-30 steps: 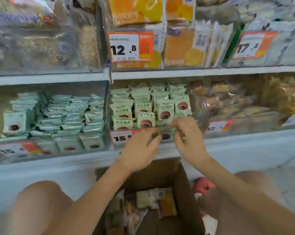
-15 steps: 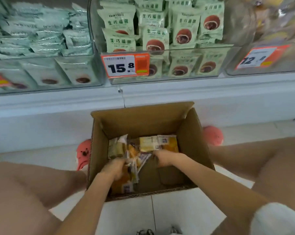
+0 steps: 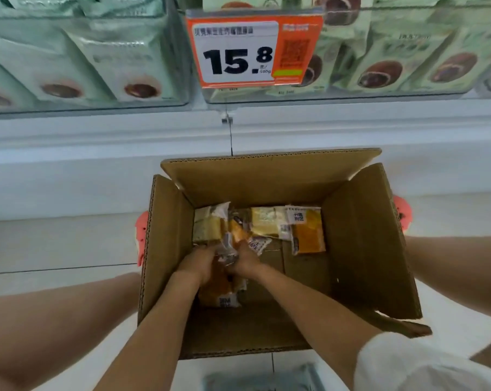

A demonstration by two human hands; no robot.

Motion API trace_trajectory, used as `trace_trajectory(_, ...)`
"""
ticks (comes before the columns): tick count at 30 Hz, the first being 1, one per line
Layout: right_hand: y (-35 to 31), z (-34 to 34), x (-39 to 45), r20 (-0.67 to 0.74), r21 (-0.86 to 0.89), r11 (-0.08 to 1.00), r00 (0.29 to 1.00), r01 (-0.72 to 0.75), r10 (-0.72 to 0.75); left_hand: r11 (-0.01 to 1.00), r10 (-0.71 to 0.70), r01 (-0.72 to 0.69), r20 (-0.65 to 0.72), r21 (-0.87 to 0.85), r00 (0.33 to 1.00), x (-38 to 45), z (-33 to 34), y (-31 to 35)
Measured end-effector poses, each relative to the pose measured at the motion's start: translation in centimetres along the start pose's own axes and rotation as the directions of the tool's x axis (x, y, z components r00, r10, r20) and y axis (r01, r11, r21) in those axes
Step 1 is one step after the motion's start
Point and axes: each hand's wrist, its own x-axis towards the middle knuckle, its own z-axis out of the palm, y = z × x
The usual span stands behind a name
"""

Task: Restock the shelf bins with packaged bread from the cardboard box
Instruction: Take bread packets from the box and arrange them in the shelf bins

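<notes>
Gripping bread packet (image 3: pixel 229 251), hands (image 3: pixel 199 263) inside cardboard box (image 3: pixel 359 235)

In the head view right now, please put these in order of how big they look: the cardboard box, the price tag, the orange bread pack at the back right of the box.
1. cardboard box, clearly largest.
2. price tag; it may be nearer the camera, so true size is unsure.
3. orange bread pack, smallest.
</notes>
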Motion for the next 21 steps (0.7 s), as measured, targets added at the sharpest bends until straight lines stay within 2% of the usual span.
trace_trajectory(2,-0.1,0.1,0.2,-0.037,0.032,0.999,0.999,-0.026,0.027,1.000,-0.005,0.005,0.003,0.024,1.000,0.3,0.2,-0.1)
trace_trajectory(4,0.1,0.3,0.2,-0.066,-0.041,0.998,0.997,-0.047,0.044,0.998,-0.011,0.010,0.020,0.062,1.000,0.2,0.2,-0.1)
trace_trajectory(7,0.3,0.4,-0.8,-0.014,-0.063,0.998,1.000,-0.029,0.028,0.991,0.006,-0.008,0.019,0.133,1.000,0.2,0.5,0.1)
trace_trajectory(12,0.8,0.0,-2.1,0.044,-0.009,0.990,0.989,0.140,-0.140,0.961,0.070,-0.084,0.063,0.262,0.996,-0.8,0.1,0.3)
trace_trajectory(14,0.6,-0.7,-2.6,0.048,-0.003,0.975,0.974,0.221,-0.221,0.968,0.097,-0.107,0.053,0.227,0.994,-1.7,-0.8,0.7)
trace_trajectory(16,0.0,-2.2,-3.5,0.062,-0.021,0.952,0.951,0.306,-0.304,0.986,0.139,-0.141,0.028,0.084,0.990,-2.4,-1.9,1.1)
trace_trajectory(18,-1.1,-4.1,-4.7,0.050,-0.023,0.928,0.927,0.372,-0.371,0.955,0.166,-0.153,0.030,-0.254,0.986,-3.1,-3.2,1.5)
trace_trajectory(20,-2.4,-6.5,-6.4,-0.001,-0.037,0.911,0.911,0.411,-0.411,0.803,0.208,-0.146,0.042,-0.577,0.977,-4.2,-4.8,2.1)
trace_trajectory(21,-2.9,-7.7,-7.3,-0.035,-0.046,0.903,0.903,0.427,-0.429,0.721,0.229,-0.151,0.026,-0.677,0.973,-4.8,-5.7,2.4)
